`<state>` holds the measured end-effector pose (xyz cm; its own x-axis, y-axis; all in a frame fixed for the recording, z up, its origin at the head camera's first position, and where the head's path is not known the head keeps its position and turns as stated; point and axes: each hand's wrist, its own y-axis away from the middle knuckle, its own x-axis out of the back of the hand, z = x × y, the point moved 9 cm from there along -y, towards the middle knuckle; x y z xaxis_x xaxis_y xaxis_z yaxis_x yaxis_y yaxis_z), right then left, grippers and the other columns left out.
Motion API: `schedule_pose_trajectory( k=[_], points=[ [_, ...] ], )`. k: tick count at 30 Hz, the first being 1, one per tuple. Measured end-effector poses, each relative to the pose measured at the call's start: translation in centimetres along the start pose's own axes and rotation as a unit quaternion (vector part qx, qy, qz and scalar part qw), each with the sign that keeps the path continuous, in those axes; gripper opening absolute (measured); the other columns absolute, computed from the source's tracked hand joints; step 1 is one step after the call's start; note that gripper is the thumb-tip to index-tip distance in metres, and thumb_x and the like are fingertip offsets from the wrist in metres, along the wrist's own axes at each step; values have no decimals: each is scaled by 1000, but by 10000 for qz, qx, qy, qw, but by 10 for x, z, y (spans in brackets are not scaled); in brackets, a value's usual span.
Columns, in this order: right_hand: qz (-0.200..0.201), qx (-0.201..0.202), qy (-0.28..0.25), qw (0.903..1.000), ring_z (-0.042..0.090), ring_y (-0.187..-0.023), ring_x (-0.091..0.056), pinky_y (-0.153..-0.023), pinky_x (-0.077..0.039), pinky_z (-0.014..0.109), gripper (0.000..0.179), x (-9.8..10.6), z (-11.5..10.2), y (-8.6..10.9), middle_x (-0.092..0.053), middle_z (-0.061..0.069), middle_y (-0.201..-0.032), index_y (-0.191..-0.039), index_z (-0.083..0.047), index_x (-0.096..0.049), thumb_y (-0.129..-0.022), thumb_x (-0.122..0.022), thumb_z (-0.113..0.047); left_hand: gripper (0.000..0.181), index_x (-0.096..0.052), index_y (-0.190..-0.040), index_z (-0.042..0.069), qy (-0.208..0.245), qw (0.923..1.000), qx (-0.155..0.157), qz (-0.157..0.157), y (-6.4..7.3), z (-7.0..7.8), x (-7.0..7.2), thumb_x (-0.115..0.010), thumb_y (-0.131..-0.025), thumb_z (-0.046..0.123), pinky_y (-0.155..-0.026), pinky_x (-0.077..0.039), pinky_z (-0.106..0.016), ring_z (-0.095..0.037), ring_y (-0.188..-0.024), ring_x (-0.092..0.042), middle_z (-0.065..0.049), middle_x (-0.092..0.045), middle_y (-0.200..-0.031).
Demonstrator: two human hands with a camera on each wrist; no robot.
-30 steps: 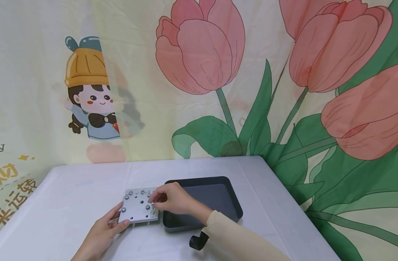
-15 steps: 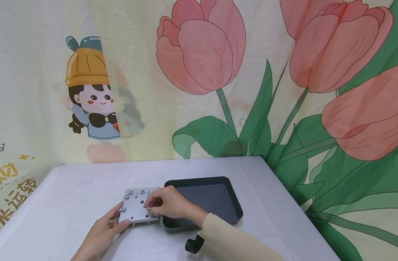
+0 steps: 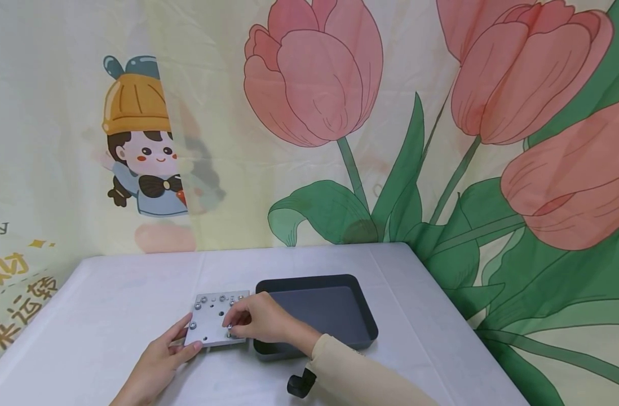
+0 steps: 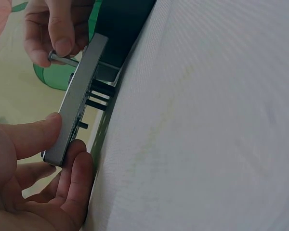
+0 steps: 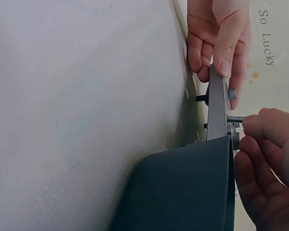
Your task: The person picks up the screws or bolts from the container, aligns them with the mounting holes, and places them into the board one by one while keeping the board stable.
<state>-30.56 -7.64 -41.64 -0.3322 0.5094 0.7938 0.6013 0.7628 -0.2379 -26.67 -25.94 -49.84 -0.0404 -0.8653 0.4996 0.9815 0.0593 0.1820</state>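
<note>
A silver metal plate (image 3: 212,327) with holes and several bolt heads is tilted up off the table. My left hand (image 3: 159,361) grips its left edge, thumb on the top face and fingers underneath. Over the plate's lower right part, my right hand (image 3: 264,320) pinches a bolt (image 4: 62,58) between thumb and forefinger. In the right wrist view the threaded shank (image 5: 235,119) points at the plate's face, its tip right at the surface. Bolt ends (image 4: 100,96) stick out of the underside. My right fingers hide part of the plate in the head view.
A dark grey rectangular tray (image 3: 369,321) stands right beside the plate, under my right forearm. White cloth covers the table (image 3: 111,304). A black device (image 3: 301,384) hangs below my right sleeve. A printed tulip curtain (image 3: 228,113) closes off the back.
My right hand has moved left and toward the near edge of the plate, from its right side to its lower right holes, with the bolt pinched. My left hand stays in place.
</note>
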Motion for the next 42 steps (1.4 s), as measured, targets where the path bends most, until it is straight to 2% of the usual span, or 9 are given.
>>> schedule_pose_trajectory(
  k=[9,20,28,35,42],
  points=[
    [-57,-85,15,9999,-11,-75,-57,-70,-50,9,15,-5,0,0,-72,-15,-87,-104,-16,-82,-95,-79,-4,95,-28,-168,8,21,9999,126,19,-3,-3,0,-78,-97,45,-77,-53,-27,-23,-109,-63,-36,-44,-155],
    [-36,-57,281,9996,-12,-75,-56,-69,-49,8,15,-6,-3,-1,-71,-17,-86,-103,-16,-82,-94,-81,-4,94,-28,-168,7,49,10000,71,21,-2,-2,0,-78,-97,44,-76,-53,-26,-23,-108,-63,-36,-44,-155],
    [-125,-68,252,9996,-11,-75,-57,-69,-49,8,15,-7,-4,0,-74,-14,-89,-103,-15,-82,-93,-81,-5,95,-28,-168,6,-81,10000,9,3,-1,-1,0,-77,-97,46,-76,-52,-27,-21,-106,-63,-35,-47,-153],
    [-158,-11,270,9995,-11,-76,-57,-70,-49,7,14,-7,-4,0,-76,-12,-91,-104,-15,-82,-94,-80,-6,96,-28,-168,7,-43,10000,77,20,-1,-2,1,-77,-96,47,-77,-52,-27,-23,-108,-63,-35,-46,-154],
    [-130,7,191,9997,-9,-81,-59,-75,-50,8,17,3,-6,8,-76,-10,-98,-109,-14,-81,-95,-78,-5,95,-28,-168,7,-57,9999,78,41,2,-2,1,-77,-97,46,-78,-53,-28,-23,-109,-63,-36,-45,-155]
  ],
)
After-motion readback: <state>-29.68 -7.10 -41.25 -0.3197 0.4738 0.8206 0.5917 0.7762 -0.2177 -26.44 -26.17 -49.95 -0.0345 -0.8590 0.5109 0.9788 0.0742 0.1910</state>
